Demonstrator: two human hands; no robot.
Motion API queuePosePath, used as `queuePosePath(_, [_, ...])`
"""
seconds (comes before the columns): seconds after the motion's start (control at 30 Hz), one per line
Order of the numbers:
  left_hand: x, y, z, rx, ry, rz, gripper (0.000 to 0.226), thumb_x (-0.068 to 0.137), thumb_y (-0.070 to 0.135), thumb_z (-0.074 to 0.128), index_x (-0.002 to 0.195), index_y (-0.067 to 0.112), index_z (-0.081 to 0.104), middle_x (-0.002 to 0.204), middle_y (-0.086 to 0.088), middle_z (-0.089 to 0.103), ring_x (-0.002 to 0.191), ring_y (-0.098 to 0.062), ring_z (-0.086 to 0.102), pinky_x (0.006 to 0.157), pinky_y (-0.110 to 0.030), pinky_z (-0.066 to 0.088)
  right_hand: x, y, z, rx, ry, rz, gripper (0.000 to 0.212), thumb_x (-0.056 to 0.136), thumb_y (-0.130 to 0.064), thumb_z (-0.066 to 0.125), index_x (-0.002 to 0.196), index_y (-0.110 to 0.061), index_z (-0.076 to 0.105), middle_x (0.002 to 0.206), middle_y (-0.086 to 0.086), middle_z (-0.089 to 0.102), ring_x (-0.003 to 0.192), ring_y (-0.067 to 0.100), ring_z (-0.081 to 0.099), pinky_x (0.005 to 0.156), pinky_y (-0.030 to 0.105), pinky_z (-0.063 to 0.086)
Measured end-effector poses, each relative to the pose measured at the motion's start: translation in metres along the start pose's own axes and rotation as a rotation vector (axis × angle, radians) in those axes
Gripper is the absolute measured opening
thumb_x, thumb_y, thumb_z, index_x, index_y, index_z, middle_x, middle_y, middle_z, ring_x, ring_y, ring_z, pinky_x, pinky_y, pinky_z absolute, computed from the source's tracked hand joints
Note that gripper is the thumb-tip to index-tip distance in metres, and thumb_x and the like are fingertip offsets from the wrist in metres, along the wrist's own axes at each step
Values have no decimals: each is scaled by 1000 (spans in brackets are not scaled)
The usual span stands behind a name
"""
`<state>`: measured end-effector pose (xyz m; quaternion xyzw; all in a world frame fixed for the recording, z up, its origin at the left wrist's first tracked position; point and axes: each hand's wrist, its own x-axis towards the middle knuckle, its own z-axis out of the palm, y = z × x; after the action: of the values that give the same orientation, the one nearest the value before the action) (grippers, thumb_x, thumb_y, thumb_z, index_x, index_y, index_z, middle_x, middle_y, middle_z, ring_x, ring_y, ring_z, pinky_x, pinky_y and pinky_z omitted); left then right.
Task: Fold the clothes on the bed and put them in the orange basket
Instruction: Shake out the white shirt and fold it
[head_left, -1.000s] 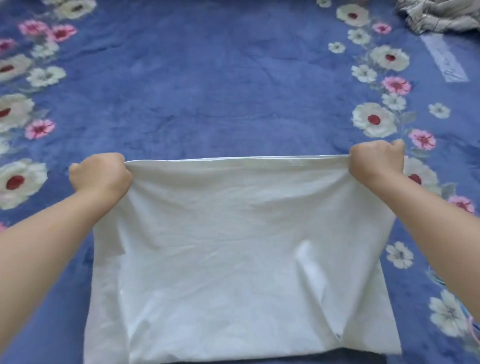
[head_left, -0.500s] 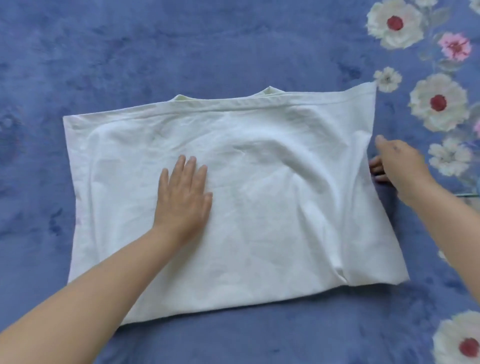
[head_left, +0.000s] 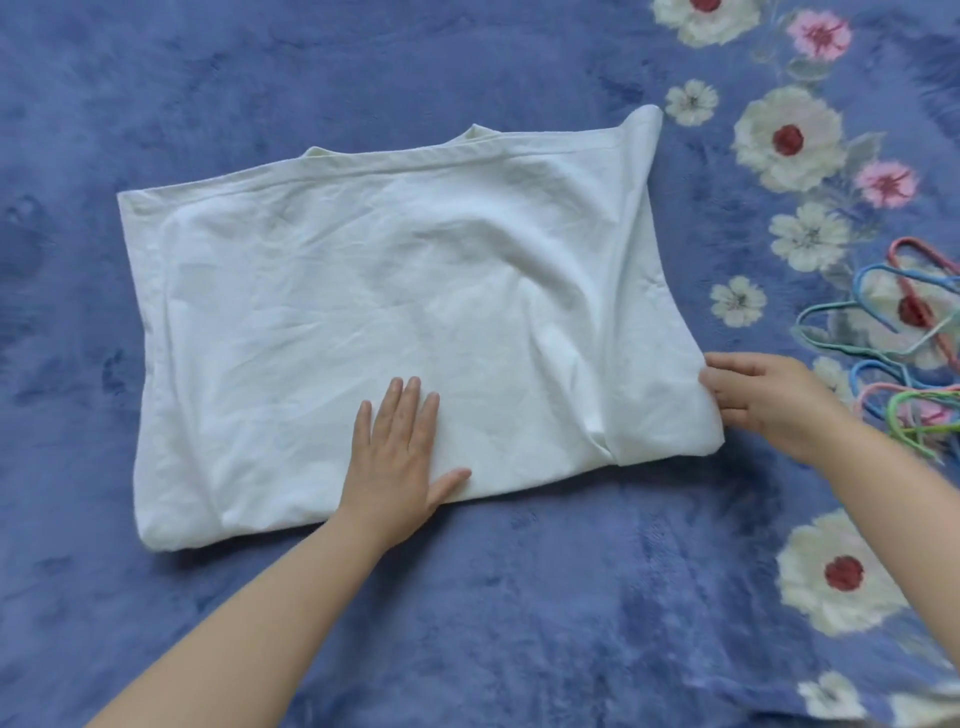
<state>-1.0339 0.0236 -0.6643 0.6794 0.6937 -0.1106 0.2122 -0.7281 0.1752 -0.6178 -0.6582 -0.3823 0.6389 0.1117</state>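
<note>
Head | left hand (head_left: 396, 457) flat on white garment (head_left: 363, 291) | right hand (head_left: 763, 402) fingers (head_left: 719, 376) grip its edge, tips hidden

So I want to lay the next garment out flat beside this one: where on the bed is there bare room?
The blue blanket is bare left of and beyond the white garment, and in front of it between the two forearms. The right side is crowded: the right hand holds the garment's right edge there, and coloured hangers lie just past it. The left hand presses the garment's near edge.
</note>
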Motion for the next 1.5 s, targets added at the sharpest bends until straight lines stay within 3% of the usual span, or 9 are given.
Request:
queuePosePath(0.2, [-31,12,16,114,-76,-41,80,77,57,39,132,-2,35,133,-27,48,128,-35,31,105,-52,25,-17,45,4,-16,-32,-86,4,87,-12,62,86,-14,59,58,-9,68,51,1,60,54,12,49])
queuePosePath(0.33, [-30,17,14,154,-175,-182,71,97,31,36,147,4,-5,154,-19,-12,143,-33,-9,112,-54,8,-15,42,-23,85,61,-181,64,25,-73,78,63,-22,70,53,-12,63,49,-2,56,53,7,45])
queuePosePath(0.47, [-29,19,17,178,-263,-216,64,99,21,23,145,8,-20,151,-12,-28,140,-27,-23,112,-53,1,-5,56,-37,-129,72,-179,24,82,-34,69,74,-15,55,51,-16,61,48,-6,51,54,4,38])
queuePosePath(0.57, [-28,22,16,196,-270,-231,63,99,20,23,145,9,-19,152,-11,-27,141,-26,-22,113,-53,3,9,70,-36,-215,128,-197,26,91,1,51,74,-19,54,50,-20,61,47,-7,52,52,5,38])
queuePosePath(0.9, [-35,22,4,249,-258,-199,68,92,20,41,147,-1,7,154,-23,0,143,-34,5,110,-45,22,13,57,-24,-344,388,-141,37,89,-20,58,55,-9,44,61,9,45,67,23,41,59,32,29])
queuePosePath(1.0, [-23,19,-15,232,-194,-91,50,49,4,76,97,-2,64,99,-25,62,88,-42,62,66,-44,53,10,47,-22,-646,489,-142,27,91,-12,49,65,-4,49,71,13,53,79,33,52,63,34,30])
queuePosePath(1.07, [-8,19,-36,217,-168,-74,27,54,3,76,76,5,61,78,-15,60,70,-35,61,54,-34,46,15,27,-19,-641,552,-237,20,93,-13,45,82,-1,55,85,17,57,89,36,52,66,34,29])
queuePosePath(1.17, [25,18,-59,143,-8,-137,11,87,11,51,93,4,57,95,-13,58,90,-33,56,62,-33,34,34,-10,-4,-715,458,-423,18,93,-19,49,84,-5,55,84,13,54,92,33,51,63,30,21])
queuePosePath(1.5, [159,27,-109,-51,209,-174,32,96,16,36,125,4,45,128,-12,43,102,-33,51,69,-37,39,106,-49,31,-737,442,-448,21,92,-17,51,85,1,60,91,13,60,86,26,52,66,29,29])
